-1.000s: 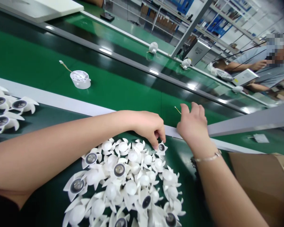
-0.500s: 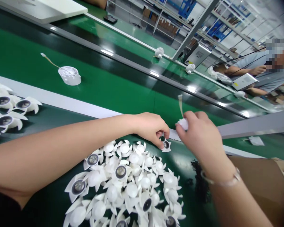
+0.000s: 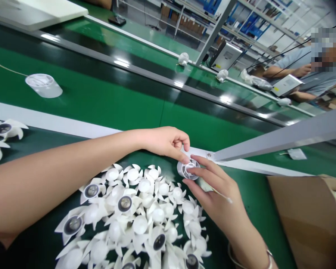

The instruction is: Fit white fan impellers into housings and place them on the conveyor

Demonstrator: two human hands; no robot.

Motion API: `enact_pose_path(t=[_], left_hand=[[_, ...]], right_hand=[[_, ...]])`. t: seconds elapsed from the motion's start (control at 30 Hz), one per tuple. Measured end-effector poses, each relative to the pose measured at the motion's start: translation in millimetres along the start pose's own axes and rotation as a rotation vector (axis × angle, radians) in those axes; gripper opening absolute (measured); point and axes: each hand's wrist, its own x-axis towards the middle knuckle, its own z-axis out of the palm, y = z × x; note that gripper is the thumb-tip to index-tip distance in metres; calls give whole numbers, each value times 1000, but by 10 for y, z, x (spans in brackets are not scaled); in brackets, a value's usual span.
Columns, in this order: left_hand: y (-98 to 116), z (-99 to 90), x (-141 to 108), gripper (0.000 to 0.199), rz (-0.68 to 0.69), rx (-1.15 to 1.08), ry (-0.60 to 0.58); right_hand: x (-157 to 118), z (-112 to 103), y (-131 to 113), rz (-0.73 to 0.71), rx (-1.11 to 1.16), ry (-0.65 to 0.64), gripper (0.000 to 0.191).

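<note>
A small white fan housing (image 3: pixel 180 170), round with an open ribbed face, is between my two hands above the bench's inner edge. My right hand (image 3: pixel 218 186) grips it with thumb and fingers, and its thin lead with a small white connector (image 3: pixel 229 200) trails across that hand. My left hand (image 3: pixel 168 142) has curled fingers, its thumb pressed against the housing's rim. The fan blade wheel seen there earlier is not distinguishable now; the housing and hands cover that spot. Just below lies a heap of white fan blade wheels (image 3: pixel 140 224), some with dark hubs facing up.
Another white housing (image 3: pixel 44 86) with a wire lies on the green belt (image 3: pixel 114 101) at left. More blade wheels (image 3: pixel 2 129) sit at the left edge. A grey post (image 3: pixel 268 140) slants at right, above a cardboard box (image 3: pixel 294 209). Across the line a person (image 3: pixel 310 74) works.
My right hand has brought the housing left and down to my left hand, over the spot where that hand held a blade wheel. The view has shifted slightly to the right.
</note>
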Motion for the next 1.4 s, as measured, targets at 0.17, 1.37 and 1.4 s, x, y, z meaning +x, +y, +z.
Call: enact_pose_path(t=[0.17,1.37,1.4], left_hand=[[52,32,31,35,-59,41,-18],[601,-28,-263,24,-17,628,-103],[603,-1,-247,23,48,638,-72]], right_hand=[[39,-1,110,68,117,-26,17],[-217,-555,322,556,-487,-507,25],[-199,-530,294,577,-532,-522,26]])
